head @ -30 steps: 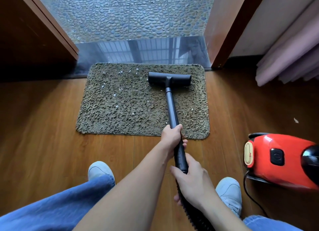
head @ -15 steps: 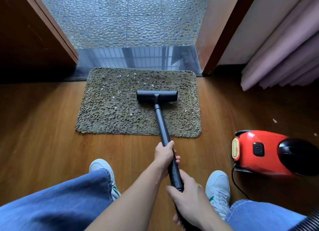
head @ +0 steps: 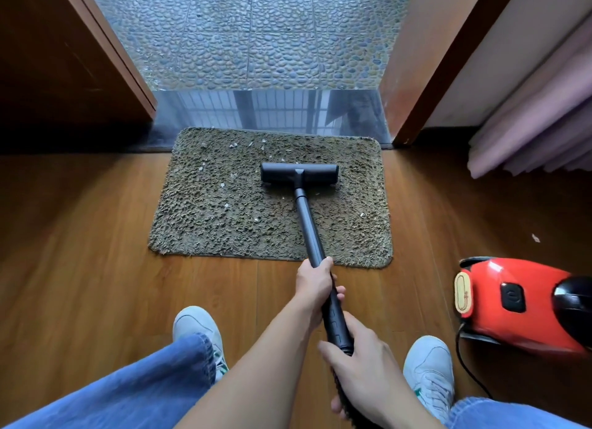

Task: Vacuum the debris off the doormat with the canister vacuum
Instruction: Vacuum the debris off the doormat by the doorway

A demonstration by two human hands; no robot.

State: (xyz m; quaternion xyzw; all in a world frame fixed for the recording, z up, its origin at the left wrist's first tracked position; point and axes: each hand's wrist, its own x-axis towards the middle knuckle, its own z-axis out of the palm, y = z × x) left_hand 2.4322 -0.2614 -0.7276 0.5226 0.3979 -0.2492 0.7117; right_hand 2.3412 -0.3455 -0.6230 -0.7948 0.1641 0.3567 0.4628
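The brown wooden floor (head: 80, 268) fills most of the view. One shaggy doormat (head: 205, 230) lies on it at 12 o'clock, with its far edge by the shiny door sill (head: 272, 111). One red canister vacuum (head: 519, 303) sits on the floor at 3 o'clock, well apart from the mat.

One long black tube (head: 309, 230) runs from the hands up toward 12 o'clock. Its one wide floor head (head: 299, 174) sits flat on the mat, a bit right of the middle.

There are two hands, and both hold the tube. The left hand (head: 315, 283) is wrapped tight around it, right at the near edge of the mat. The right hand (head: 368, 371) is curled around the low end, at 6 o'clock from the left hand. The mat is at 12 o'clock from both hands.

There are two pale shoes on the floor, the left shoe (head: 195, 324) at 7 o'clock and the right shoe (head: 429, 364) at 5 o'clock.

Many little white bits (head: 233, 145) lie on the mat, most at 10 and 11 o'clock from the floor head. One stray bit (head: 535, 238) lies on the floor at 2 o'clock.
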